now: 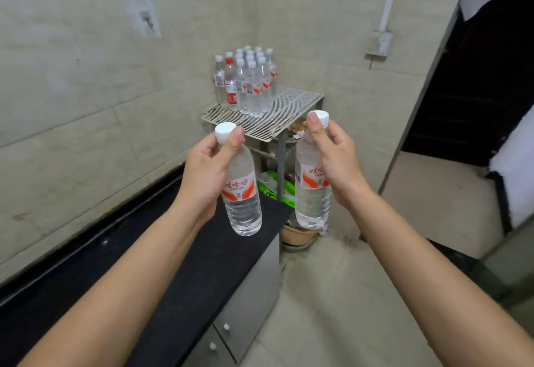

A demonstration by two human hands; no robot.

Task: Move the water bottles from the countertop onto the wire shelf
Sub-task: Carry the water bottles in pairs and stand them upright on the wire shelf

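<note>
My left hand [206, 170] grips the neck of a clear water bottle [243, 199] with a white cap and red-orange label, held in the air over the end of the black countertop [161, 265]. My right hand [335, 158] grips the neck of a second, matching water bottle [312, 196], hanging above the floor. Both bottles are upright, just short of the white wire shelf [284, 113] in the corner. Several more water bottles [248, 83] stand clustered on the shelf's back left part.
Tiled walls close the corner behind the shelf. Under the shelf lie green packages [284, 190] and a brown basin [294, 235] on the floor. A grey cabinet with white knobs [245, 303] sits below the countertop. A dark doorway [474, 83] opens at the right.
</note>
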